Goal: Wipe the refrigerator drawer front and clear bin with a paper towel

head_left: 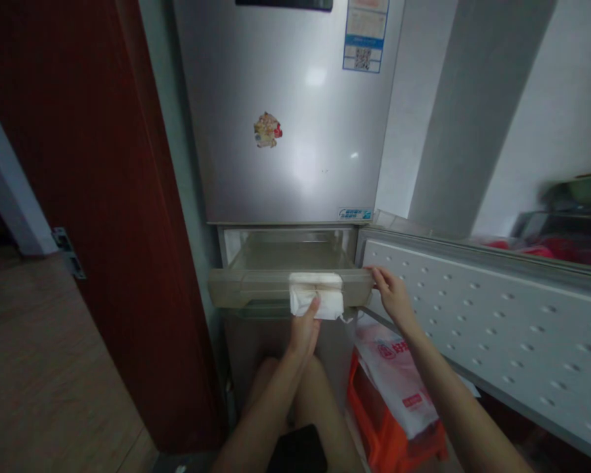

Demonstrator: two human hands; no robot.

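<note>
A clear plastic drawer [256,286] is pulled out of the middle compartment of a silver fridge [285,118]. A folded white cloth [318,292] hangs over the drawer's front rim. My left hand [304,328] presses on the cloth from below, fingers closed against it. At the drawer's right front corner, my right hand [393,295] grips the rim with its fingers curled round it. The drawer looks bare inside.
The compartment's white dimpled door [487,322] stands open to the right. An orange stool [389,427] with a white printed plastic bag [398,374] sits below it. A dark red wooden door [93,197] stands to the left. My bare knees [300,394] are under the drawer.
</note>
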